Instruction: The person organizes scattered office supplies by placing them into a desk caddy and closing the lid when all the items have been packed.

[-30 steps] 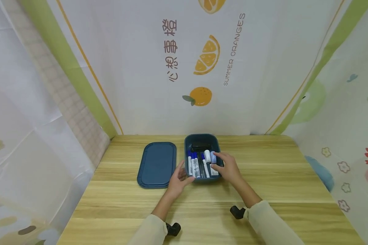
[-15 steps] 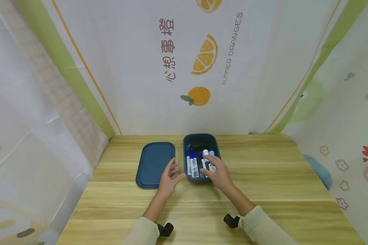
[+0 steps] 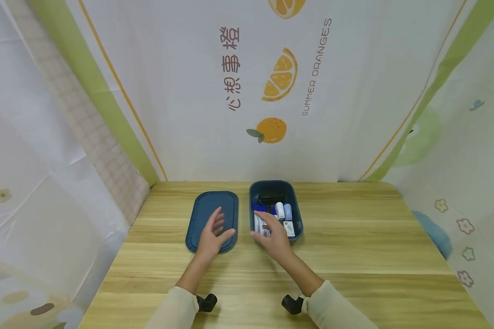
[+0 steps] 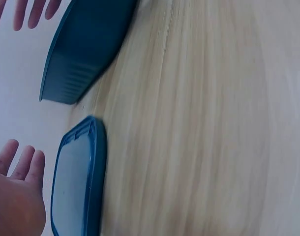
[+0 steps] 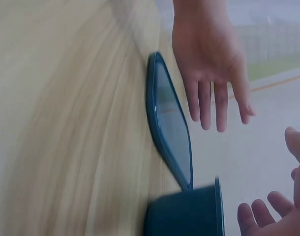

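A dark blue box (image 3: 298, 224) stands uncovered on the table, holding several blue-capped white markers (image 3: 260, 223), a black item (image 3: 271, 197), a white rounded piece (image 3: 280, 210), a light blue one (image 3: 287, 212) and a small white printed block (image 3: 289, 228). Left of it lies the flat blue lid (image 3: 207, 205). Over the lid's near part hovers my left hand (image 3: 211, 240), fingers spread and holding nothing. My right hand (image 3: 276, 240) is above the box's near left part, also holding nothing, and it hides some markers. Both wrist views show the hands apart from lid and box.
The wooden table (image 3: 354, 237) extends to both sides and toward me. A white printed curtain (image 3: 189, 114) hangs directly behind its far edge, with more cloth at left and right. A black wrist device (image 3: 207, 302) sits on each wrist.
Both hands have shifted left. The left hand went from the box's left side to over the lid; the right hand moved from the box's right side across its near part.
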Demonstrator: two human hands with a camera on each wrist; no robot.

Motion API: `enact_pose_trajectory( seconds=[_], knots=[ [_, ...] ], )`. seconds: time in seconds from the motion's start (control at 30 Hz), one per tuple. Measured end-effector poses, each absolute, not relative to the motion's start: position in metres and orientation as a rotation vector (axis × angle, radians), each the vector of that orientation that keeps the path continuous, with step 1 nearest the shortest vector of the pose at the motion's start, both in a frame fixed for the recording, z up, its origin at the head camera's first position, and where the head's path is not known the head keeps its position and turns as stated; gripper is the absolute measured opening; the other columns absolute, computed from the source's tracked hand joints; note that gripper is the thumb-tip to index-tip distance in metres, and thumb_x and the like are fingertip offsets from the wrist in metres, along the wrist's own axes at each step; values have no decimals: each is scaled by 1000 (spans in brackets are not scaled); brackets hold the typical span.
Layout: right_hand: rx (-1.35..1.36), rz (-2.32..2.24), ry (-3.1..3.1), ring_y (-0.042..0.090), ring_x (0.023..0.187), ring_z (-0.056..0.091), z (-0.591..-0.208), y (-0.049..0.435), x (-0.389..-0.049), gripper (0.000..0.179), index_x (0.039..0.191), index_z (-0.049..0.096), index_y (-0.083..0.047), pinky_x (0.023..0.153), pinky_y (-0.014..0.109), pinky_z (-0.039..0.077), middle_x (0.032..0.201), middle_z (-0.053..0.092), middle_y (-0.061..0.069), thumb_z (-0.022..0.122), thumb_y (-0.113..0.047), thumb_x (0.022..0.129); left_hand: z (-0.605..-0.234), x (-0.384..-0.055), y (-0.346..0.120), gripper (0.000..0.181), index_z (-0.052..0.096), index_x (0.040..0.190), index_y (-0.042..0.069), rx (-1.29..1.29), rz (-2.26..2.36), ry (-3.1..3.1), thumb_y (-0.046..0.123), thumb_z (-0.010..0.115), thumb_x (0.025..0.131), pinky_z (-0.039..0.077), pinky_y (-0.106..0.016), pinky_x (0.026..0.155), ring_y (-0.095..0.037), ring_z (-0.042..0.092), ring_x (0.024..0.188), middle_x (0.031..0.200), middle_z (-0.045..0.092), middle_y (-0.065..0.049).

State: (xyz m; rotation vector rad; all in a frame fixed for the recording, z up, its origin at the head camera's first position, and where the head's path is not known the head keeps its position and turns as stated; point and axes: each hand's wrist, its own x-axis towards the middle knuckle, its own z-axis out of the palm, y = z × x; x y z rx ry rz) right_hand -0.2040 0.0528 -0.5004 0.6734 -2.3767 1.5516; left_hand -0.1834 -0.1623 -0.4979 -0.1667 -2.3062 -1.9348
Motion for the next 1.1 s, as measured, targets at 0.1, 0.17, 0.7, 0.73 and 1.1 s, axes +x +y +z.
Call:
enact_pose_trajectory(
  seconds=[0.1,0.17,0.7,0.73,1.1],
  knots=[
    [699,1605,-2343,34,124,50,-500,41,-200,57,136,55,-7,92,47,50,136,53,15,77,-10,84,-511,-192,-174,81,29,153,10,-176,-1859,-2309,13,75,86,33,-50,108,-37,37,134,147,38,-22],
    [714,1640,-2335,35,123,51,-499,35,-197,57,137,54,-8,92,47,50,136,52,15,77,-12,85,-519,-197,-180,81,29,153,10,-191,-1816,-2304,14,76,86,33,-51,108,-38,35,134,148,37,-22],
    [659,1767,-2578,33,126,49,-521,-6,-190,65,146,45,-17,97,49,46,144,47,9,74,-25,88,-525,-202,-232,79,27,154,14,17,-1617,-2498,24,72,90,23,-55,112,-42,22,141,156,21,-19],
    [659,1766,-2589,33,126,48,-523,-7,-190,65,146,45,-16,96,50,47,145,46,10,74,-24,88,-526,-202,-234,79,27,154,14,28,-1604,-2508,24,72,90,22,-56,112,-41,20,142,157,21,-18],
    [480,1753,-2629,40,135,35,-549,-23,-201,74,148,38,-5,105,58,33,150,35,22,75,-25,87,-531,-205,-254,83,22,155,9,107,-1629,-2542,22,72,90,26,-53,111,-43,21,141,157,17,-22]
  ],
)
